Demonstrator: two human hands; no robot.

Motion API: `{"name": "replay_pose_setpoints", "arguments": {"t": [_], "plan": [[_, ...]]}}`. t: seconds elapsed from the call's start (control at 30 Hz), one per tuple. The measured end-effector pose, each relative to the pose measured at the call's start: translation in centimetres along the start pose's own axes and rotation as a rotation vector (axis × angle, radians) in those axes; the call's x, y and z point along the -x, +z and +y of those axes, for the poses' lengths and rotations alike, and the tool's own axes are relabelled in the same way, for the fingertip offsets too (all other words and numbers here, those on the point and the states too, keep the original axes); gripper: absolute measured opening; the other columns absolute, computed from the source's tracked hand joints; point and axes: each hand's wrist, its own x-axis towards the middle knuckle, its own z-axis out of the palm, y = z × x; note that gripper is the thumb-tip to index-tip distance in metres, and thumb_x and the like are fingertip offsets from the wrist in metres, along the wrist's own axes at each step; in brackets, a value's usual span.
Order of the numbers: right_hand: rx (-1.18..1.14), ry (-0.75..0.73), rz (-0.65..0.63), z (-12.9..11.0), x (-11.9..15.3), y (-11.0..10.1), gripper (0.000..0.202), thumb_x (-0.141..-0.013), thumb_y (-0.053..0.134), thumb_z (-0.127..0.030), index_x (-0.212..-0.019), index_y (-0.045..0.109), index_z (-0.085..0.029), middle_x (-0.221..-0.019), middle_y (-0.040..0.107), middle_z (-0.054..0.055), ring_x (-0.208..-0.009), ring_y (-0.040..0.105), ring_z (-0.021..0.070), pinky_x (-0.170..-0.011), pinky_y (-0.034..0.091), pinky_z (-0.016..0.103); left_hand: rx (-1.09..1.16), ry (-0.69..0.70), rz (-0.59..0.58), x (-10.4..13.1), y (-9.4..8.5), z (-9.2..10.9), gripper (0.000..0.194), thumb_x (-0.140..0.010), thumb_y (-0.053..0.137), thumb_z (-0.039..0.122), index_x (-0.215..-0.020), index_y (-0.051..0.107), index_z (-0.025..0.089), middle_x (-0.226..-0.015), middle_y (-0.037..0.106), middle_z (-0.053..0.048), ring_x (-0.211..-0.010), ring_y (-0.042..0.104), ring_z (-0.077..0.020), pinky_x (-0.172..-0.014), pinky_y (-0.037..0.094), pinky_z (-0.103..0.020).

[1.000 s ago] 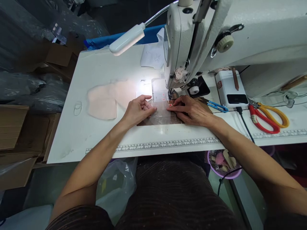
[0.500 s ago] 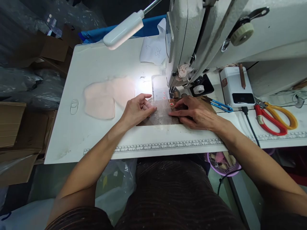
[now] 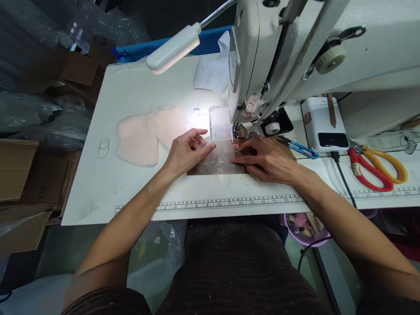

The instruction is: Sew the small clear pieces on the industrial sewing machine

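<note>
A clear plastic sheet (image 3: 219, 154) lies over a brown backing piece (image 3: 197, 169) in front of the sewing machine's presser foot (image 3: 235, 127). My left hand (image 3: 187, 151) is closed at the sheet's left edge, the thumb on it and the other fingers curled; the index finger stretches above. Spread over the right side of the brown piece, my right hand (image 3: 267, 158) rests with its fingers extended, fingertips touching the sheet's right margin. Near those fingertips sits a small red mark (image 3: 235, 146) on the brown piece. Part of the brown piece is hidden under my right hand.
Pale pink fabric pieces (image 3: 139, 138) and looped cords (image 3: 104, 148) lie to the left. A lamp (image 3: 173, 48) hangs above. Rightward are a blue thread snipper (image 3: 302, 149), a white device (image 3: 324, 124) and red-and-yellow-handled scissors (image 3: 377, 168). A printed ruler (image 3: 226, 203) runs along the front edge.
The view has shifted slightly, so the table and machine appear a little lower. Both hands keep nearly the same place at the sheet.
</note>
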Motion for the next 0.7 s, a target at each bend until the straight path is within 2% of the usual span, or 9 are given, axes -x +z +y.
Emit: {"name": "replay_pose_setpoints", "arguments": {"t": [0.07, 0.1, 0.13, 0.2, 0.27, 0.33, 0.5, 0.6, 0.7], "plan": [[0.001, 0.006, 0.003, -0.1, 0.0, 0.0, 0.033, -0.095, 0.053, -0.021, -0.119, 0.074, -0.028, -0.113, 0.060, 0.013, -0.110, 0.053, 0.0310, -0.093, 0.046, 0.050, -0.283, 0.219, 0.200, -0.3, -0.1, 0.2, 0.026, -0.085, 0.071, 0.036, -0.105, 0.070, 0.020, -0.101, 0.067, -0.006, -0.060, 0.055, -0.0087, -0.049, 0.044, -0.024], [0.000, 0.007, 0.004, -0.1, 0.0, 0.1, 0.033, -0.095, 0.053, -0.020, -0.119, 0.074, -0.028, -0.113, 0.060, 0.012, -0.110, 0.053, 0.0309, -0.093, 0.046, 0.050, -0.408, 0.355, 0.253, -0.6, -0.1, 0.4, 0.020, -0.086, 0.069, 0.035, -0.099, 0.072, 0.020, -0.105, 0.067, -0.007, -0.064, 0.055, -0.0103, -0.049, 0.042, -0.024], [0.000, 0.009, 0.004, -0.2, -0.1, 0.1, 0.033, -0.094, 0.054, -0.020, -0.119, 0.074, -0.028, -0.113, 0.060, 0.012, -0.110, 0.053, 0.0308, -0.094, 0.046, 0.050, -0.503, 0.496, 0.250, -0.8, 0.0, 0.5, 0.015, -0.089, 0.067, 0.033, -0.095, 0.072, 0.020, -0.106, 0.067, -0.007, -0.068, 0.057, -0.0123, -0.050, 0.042, -0.025], [0.007, 0.017, 0.000, -0.3, -0.1, 0.1, 0.033, -0.094, 0.054, -0.020, -0.119, 0.074, -0.027, -0.112, 0.061, 0.012, -0.109, 0.053, 0.0307, -0.094, 0.046, 0.050, -0.604, 0.754, 0.115, -1.4, 0.3, 0.6, 0.015, -0.093, 0.060, 0.028, -0.089, 0.072, 0.019, -0.100, 0.070, -0.007, -0.074, 0.059, -0.0150, -0.056, 0.045, -0.027], [0.019, 0.026, 0.000, -0.5, -0.1, 0.1, 0.034, -0.093, 0.055, -0.019, -0.120, 0.074, -0.027, -0.112, 0.061, 0.013, -0.109, 0.053, 0.0310, -0.094, 0.046, 0.051, -0.642, 0.908, -0.051, -2.0, 0.9, 0.7, 0.018, -0.096, 0.054, 0.024, -0.091, 0.071, 0.018, -0.098, 0.071, -0.007, -0.078, 0.061, -0.0161, -0.065, 0.049, -0.031], [0.023, 0.024, 0.003, -0.6, -0.1, 0.2, 0.035, -0.092, 0.055, -0.018, -0.121, 0.073, -0.026, -0.112, 0.061, 0.013, -0.110, 0.053, 0.0313, -0.094, 0.046, 0.052, -0.674, 0.950, -0.157, -2.4, 1.3, 0.8, 0.022, -0.098, 0.051, 0.026, -0.098, 0.070, 0.016, -0.103, 0.071, -0.009, -0.082, 0.061, -0.0175, -0.072, 0.050, -0.034], [0.019, 0.009, 0.033, -0.6, 0.0, 0.3, 0.034, -0.092, 0.055, -0.017, -0.120, 0.073, -0.026, -0.113, 0.062, 0.013, -0.112, 0.053, 0.0312, -0.095, 0.047, 0.053, -0.794, 0.910, -0.316, -2.9, 1.6, 1.2, 0.036, -0.100, 0.044, 0.035, -0.109, 0.069, 0.012, -0.112, 0.069, -0.014, -0.085, 0.060, -0.0230, -0.073, 0.046, -0.038], [0.025, 0.013, 0.069, -0.4, -0.2, 0.5, 0.033, -0.093, 0.054, -0.017, -0.118, 0.073, -0.024, -0.111, 0.062, 0.013, -0.109, 0.055, 0.0301, -0.093, 0.050, 0.051, -0.828, 0.838, -0.352, -3.5, 1.7, 1.3, 0.038, -0.100, 0.041, 0.036, -0.114, 0.068, 0.013, -0.119, 0.067, -0.015, -0.090, 0.058, -0.0252, -0.076, 0.042, -0.040], [0.032, 0.052, 0.110, -0.1, -0.6, 0.8, 0.031, -0.094, 0.053, -0.017, -0.116, 0.074, -0.023, -0.111, 0.063, 0.013, -0.104, 0.058, 0.0281, -0.090, 0.053, 0.047, -0.757, 0.776, -0.347, -4.4, 1.9, 1.1, 0.037, -0.099, 0.041, 0.034, -0.116, 0.068, 0.016, -0.126, 0.065, -0.015, -0.093, 0.057, -0.0273, -0.080, 0.040, -0.043]]}}
